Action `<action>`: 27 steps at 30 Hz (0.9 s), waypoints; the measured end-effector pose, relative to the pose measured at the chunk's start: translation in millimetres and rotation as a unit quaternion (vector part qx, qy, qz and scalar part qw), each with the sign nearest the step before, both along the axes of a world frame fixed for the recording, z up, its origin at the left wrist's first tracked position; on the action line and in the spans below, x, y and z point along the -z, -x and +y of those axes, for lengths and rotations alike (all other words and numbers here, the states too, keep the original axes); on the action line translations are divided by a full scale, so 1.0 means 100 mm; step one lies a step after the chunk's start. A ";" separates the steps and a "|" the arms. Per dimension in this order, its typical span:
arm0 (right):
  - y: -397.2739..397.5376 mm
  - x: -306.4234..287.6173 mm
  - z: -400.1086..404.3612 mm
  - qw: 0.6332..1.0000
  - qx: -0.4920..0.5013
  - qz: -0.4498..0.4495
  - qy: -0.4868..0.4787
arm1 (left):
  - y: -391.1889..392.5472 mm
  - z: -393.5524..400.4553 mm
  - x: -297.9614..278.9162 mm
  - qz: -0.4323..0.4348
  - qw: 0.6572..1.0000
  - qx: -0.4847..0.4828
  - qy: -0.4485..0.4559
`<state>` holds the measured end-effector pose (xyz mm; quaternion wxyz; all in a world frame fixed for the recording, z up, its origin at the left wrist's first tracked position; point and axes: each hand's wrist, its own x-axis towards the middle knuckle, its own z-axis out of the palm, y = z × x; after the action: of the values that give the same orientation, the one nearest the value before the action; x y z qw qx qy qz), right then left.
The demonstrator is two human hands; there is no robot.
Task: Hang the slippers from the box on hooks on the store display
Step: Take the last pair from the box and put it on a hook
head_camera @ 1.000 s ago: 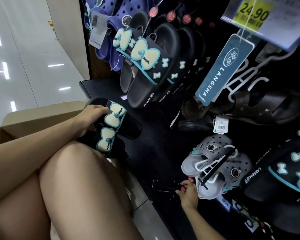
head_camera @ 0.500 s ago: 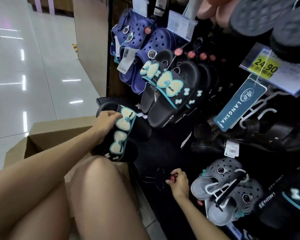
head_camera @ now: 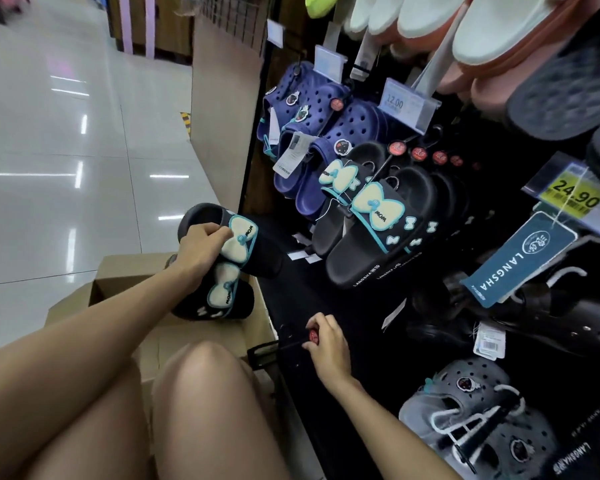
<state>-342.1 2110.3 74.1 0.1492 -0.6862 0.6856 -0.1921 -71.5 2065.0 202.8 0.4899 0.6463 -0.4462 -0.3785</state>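
Note:
My left hand (head_camera: 201, 251) grips a pair of black slippers with cream and teal bows (head_camera: 232, 268), held over the open cardboard box (head_camera: 118, 289) beside the display. My right hand (head_camera: 326, 344) pinches the red-tipped end of a black hook (head_camera: 313, 336) low on the black display panel (head_camera: 361, 323). Matching black bow slippers (head_camera: 378, 220) hang on hooks above and to the right.
Navy clogs (head_camera: 312, 133) hang above the bow slippers; grey clogs (head_camera: 471, 420) hang at lower right. A blue LANGSHA tag (head_camera: 520, 261) and a yellow 24.90 price label (head_camera: 572, 199) stick out on the right. White-soled slippers (head_camera: 465, 22) hang overhead. My bare knee (head_camera: 201, 375) is below.
The view has tilted upward, showing more of the upper display. My left hand stays on the slipper pair. My right hand has moved left along the panel and holds the red-tipped hook.

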 end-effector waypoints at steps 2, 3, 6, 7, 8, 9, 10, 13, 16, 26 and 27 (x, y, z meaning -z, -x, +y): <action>-0.16 -0.04 -0.05 0.999 -0.028 0.014 0.008 | -0.07 0.02 -0.03 0.003 1.000 -0.014 0.004; -0.24 -0.05 -0.07 0.999 -0.040 0.015 0.010 | -0.11 0.03 -0.04 0.006 1.000 -0.020 0.008; -0.45 -0.12 -0.15 0.997 -0.073 0.021 0.022 | -0.21 0.06 -0.06 0.017 0.999 -0.040 0.014; -0.52 -0.14 -0.17 0.996 -0.085 0.025 0.027 | -0.25 0.06 -0.05 0.021 0.999 -0.043 0.015; -0.58 -0.17 -0.20 0.994 -0.096 0.029 0.032 | -0.29 0.07 -0.04 0.024 0.999 -0.045 0.015; -0.64 -0.20 -0.22 0.993 -0.107 0.034 0.038 | -0.33 0.08 -0.03 0.024 0.998 -0.048 0.015; -0.70 -0.23 -0.25 0.991 -0.116 0.041 0.044 | -0.37 0.09 -0.03 0.022 0.998 -0.052 0.017; -0.87 -0.34 -0.34 0.986 -0.142 0.066 0.059 | -0.47 0.11 -0.03 0.016 0.997 -0.071 0.021; -1.03 -0.53 -0.45 0.979 -0.172 0.075 0.076 | -0.60 0.12 -0.02 0.010 0.995 -0.095 0.019; -1.66 -1.08 -0.84 0.941 -0.287 0.134 0.123 | -1.02 0.10 0.06 0.040 0.986 -0.158 0.025; -1.69 -1.11 -0.88 0.935 -0.300 0.149 0.121 | -1.04 0.10 0.07 0.044 0.985 -0.165 0.024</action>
<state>-172.7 2022.6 184.9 0.0119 -0.8934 0.4339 -0.1157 32.4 2074.7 196.2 0.5801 0.6819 -0.3204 -0.3097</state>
